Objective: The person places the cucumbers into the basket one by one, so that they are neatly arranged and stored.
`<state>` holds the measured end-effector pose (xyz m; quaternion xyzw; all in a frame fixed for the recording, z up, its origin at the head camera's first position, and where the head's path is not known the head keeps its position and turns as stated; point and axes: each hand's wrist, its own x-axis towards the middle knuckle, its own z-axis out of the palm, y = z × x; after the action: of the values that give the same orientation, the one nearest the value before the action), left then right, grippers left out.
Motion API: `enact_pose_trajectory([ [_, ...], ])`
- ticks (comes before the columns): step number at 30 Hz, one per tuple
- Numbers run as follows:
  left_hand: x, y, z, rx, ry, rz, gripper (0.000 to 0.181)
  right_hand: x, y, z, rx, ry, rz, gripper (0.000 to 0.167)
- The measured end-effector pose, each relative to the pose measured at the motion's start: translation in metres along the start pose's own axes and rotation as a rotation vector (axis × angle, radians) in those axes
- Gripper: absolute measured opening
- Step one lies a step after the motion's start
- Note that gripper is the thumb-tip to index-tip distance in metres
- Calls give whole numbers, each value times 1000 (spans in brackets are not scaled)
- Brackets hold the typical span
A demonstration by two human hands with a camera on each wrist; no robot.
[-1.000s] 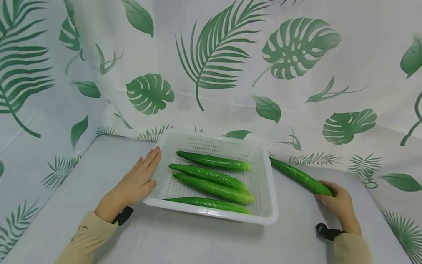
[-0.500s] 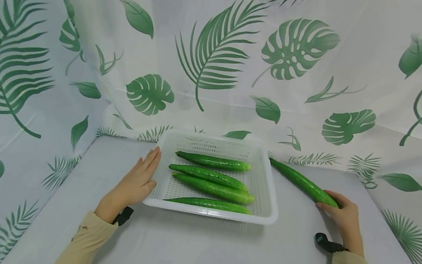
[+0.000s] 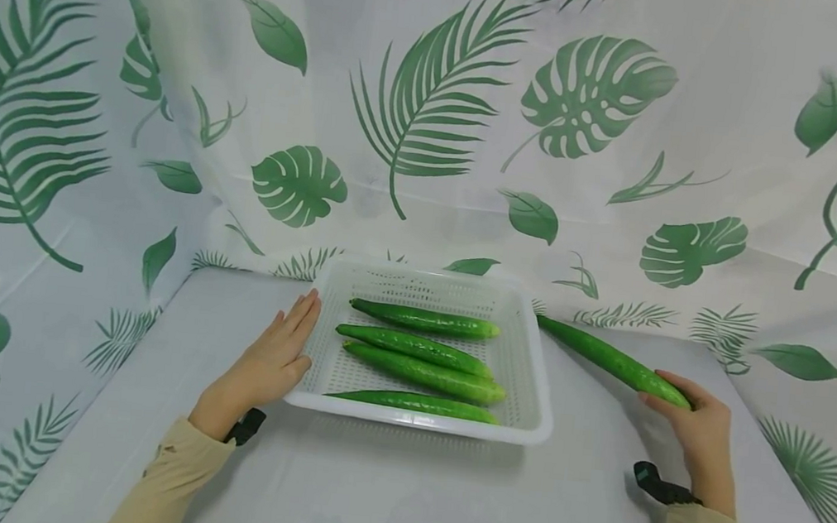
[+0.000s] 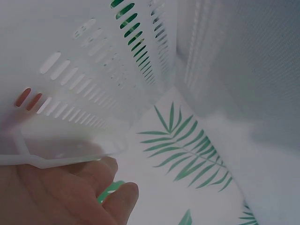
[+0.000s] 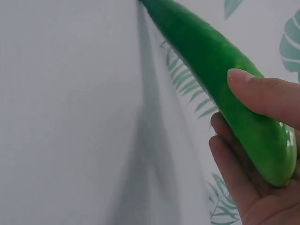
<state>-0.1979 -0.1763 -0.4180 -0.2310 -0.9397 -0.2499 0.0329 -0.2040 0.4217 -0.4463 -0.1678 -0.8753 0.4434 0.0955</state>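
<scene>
A white plastic basket (image 3: pixel 540 388) stands on the table, its side walls pierced with slots. Several green cucumbers (image 3: pixel 424 320) lie crosswise in it. My left hand (image 3: pixel 271 357) holds the basket's left rim, thumb over the inner side; in the left wrist view, fingertips (image 4: pixel 125 197) show outside the rim and skin shows through two slots. To the right of the basket, my right hand (image 3: pixel 703 423) grips another cucumber (image 3: pixel 608 357) by its near, paler end. In the right wrist view the thumb (image 5: pixel 262 93) presses on top of the cucumber, with fingers beneath.
A white table surface (image 3: pixel 397 501) spreads around the basket. Behind it and at the sides hang white sheets (image 3: pixel 455 190) printed with green leaves. The held cucumber's far tip is close to the basket's right rim.
My right hand has moved right and slightly nearer me, along with the cucumber's near end; the cucumber's far tip has hardly shifted. The left hand and basket have stayed put.
</scene>
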Motion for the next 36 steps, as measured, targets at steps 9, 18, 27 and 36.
enact_pose_trajectory([
  [9, 0, 1, 0, 4, 4, 0, 72, -8, -29, -10, 78, 88, -20, 60],
  [18, 0, 1, -1, 0, 1, -7, 73, -16, -59, -21, 188, 146, -53, 58],
  [27, 0, 2, -1, 4, -1, -5, 73, -36, -95, -26, 584, 244, -116, 54],
  [36, 1, 1, 0, 17, -7, -9, 72, -50, -125, -5, 896, 235, -330, 52],
])
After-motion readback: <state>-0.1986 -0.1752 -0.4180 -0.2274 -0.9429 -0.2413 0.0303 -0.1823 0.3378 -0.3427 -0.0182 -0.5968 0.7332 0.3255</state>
